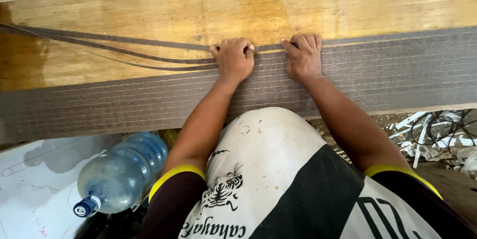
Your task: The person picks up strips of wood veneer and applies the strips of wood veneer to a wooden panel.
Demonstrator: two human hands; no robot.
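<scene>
Grey-brown scored veneer sheet (377,77) lies along near edge of yellow wooden bench (198,10). Left hand (233,60) and right hand (303,59), knuckles up, fingers curled, pinching its far-edge strip (124,55), partly peeled away.

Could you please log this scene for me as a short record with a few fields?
Surface: wooden board
Material: grey scored sheet lying across the board
Left hand: pinching the sheet's top edge, where thin strips trail off
Right hand: pressing fingertips on the sheet's top edge
Below the board: plastic water bottle on its side; tangled cables
</scene>
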